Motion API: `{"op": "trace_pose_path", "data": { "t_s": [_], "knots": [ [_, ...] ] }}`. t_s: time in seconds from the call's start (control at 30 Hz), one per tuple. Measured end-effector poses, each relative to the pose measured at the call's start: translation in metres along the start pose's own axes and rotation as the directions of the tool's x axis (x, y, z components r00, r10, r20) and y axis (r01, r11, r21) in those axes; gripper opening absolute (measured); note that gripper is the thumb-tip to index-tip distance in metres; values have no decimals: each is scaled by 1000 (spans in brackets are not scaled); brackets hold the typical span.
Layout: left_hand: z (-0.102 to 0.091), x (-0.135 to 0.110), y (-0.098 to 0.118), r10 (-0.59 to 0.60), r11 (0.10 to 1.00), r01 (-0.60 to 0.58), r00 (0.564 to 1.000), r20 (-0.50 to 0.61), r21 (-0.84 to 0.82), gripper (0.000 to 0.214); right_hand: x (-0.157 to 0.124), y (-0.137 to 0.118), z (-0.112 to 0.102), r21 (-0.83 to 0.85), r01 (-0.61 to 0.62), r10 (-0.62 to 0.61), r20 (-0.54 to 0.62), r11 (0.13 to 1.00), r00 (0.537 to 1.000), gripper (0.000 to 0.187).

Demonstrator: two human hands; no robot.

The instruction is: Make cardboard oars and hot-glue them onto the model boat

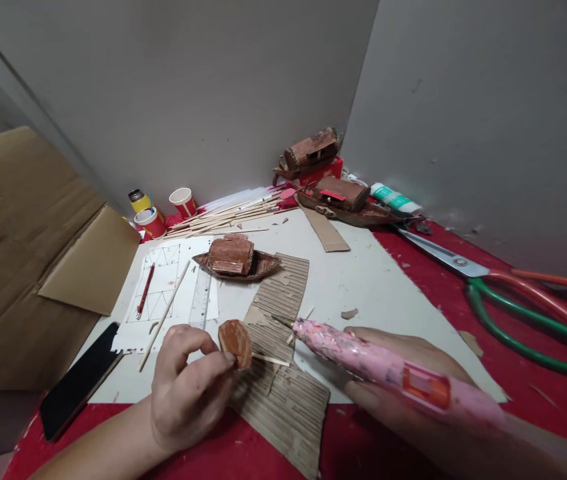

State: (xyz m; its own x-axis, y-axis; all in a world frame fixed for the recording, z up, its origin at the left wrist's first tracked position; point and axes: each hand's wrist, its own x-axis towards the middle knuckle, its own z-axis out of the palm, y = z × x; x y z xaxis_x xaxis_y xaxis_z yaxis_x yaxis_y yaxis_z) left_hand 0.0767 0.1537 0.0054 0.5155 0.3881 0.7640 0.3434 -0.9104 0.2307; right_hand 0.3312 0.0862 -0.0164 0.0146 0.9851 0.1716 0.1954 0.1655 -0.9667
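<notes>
My left hand (pixel 191 387) pinches a small rounded piece of brown-painted cardboard (pixel 235 341) between thumb and fingertips, raised over the table. A pink hot glue pen (pixel 348 350) with a thin metal tip lies in the closed grip of my right hand (pixel 403 373). Its tip points left, a short way from the cardboard piece and not touching it. Below both hands lies a strip of corrugated cardboard (pixel 283 407). Just beyond the left hand stands a small brown model boat (pixel 233 259) with an arched cabin. A thin wooden stick (pixel 269 360) shows beside the held piece.
Two larger model boats (pixel 348 197) stand at the back. Big scissors (pixel 468 267) lie at right, a phone (pixel 81 380) at left. A pencil (pixel 146 290) and a ruler (pixel 200 300) lie near a drawing, with sticks (pixel 228 217) and paper cups (pixel 182 202) behind. A cardboard box (pixel 18 267) borders the left.
</notes>
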Motion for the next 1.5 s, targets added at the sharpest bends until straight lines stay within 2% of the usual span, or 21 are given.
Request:
{"op": "trace_pose_path", "data": {
  "t_s": [0.1, 0.13, 0.17, 0.2, 0.27, 0.3, 0.33, 0.37, 0.43, 0.57, 0.8, 0.93, 1.07, 1.2, 1.33, 1.5],
  "knots": [
    [5, 1, 7, -232, 947, 225, 973, -5, -229, 34, -1, -12, -3, 36, -29, 26, 84, 999, 996, 36],
    [7, 2, 9, -339, 889, 327, 940, 19, -319, 31, -1, -14, -3, 52, -35, 30, 96, 998, 995, 38],
    [9, 4, 12, -452, 801, 439, 889, 71, -408, 27, -1, -16, -3, 67, -44, 37, 98, 997, 994, 40],
    [10, 7, 15, -560, 674, 554, 815, 150, -490, 22, -1, -17, -3, 79, -59, 51, 99, 995, 994, 39],
    [12, 13, 22, -704, 325, 727, 613, 358, -605, 14, -1, -20, -3, 114, -97, 87, 89, 989, 992, 37],
    [12, 16, 25, -723, 141, 765, 513, 463, -628, 13, 0, -22, -2, 139, -114, 105, 71, 984, 992, 35],
    [12, 19, 28, -712, -21, 774, 432, 553, -632, 14, 0, -24, -1, 167, -121, 114, 48, 979, 992, 32],
    [12, 22, 32, -689, -146, 767, 375, 621, -625, 16, 0, -27, 0, 192, -119, 118, 16, 974, 993, 27],
    [13, 27, 37, -639, -292, 750, 310, 704, -594, 19, 0, -31, 1, 237, -103, 114, -34, 966, 993, 14],
    [18, 32, 47, -581, -393, 735, 267, 769, -553, 18, -3, -35, 3, 319, -92, 104, -19, 943, 994, 11],
    [35, 38, 60, -535, -455, 724, 243, 809, -518, 19, -7, -34, 3, 386, -7, 5, 6, 922, 1000, 11],
    [40, 37, 62, -532, -454, 725, 247, 810, -518, 21, -5, -29, 3, 346, 74, -92, 37, 935, 995, 36],
    [42, 35, 60, -524, -450, 731, 248, 815, -512, 19, -4, -21, 3, 255, 95, -100, 4, 962, 995, 49],
    [43, 34, 57, -538, -462, 733, 217, 815, -500, 23, -3, -16, 2, 256, 118, -124, 8, 960, 992, 50],
    [45, 33, 55, -523, -469, 734, 218, 824, -492, 22, 0, -19, 2, 283, 120, -131, 19, 952, 991, 49],
    [48, 32, 53, -506, -504, 715, 210, 836, -484, 26, 1, -22, 2, 309, 25, -40, 43, 951, 998, 45]
  ]
}}
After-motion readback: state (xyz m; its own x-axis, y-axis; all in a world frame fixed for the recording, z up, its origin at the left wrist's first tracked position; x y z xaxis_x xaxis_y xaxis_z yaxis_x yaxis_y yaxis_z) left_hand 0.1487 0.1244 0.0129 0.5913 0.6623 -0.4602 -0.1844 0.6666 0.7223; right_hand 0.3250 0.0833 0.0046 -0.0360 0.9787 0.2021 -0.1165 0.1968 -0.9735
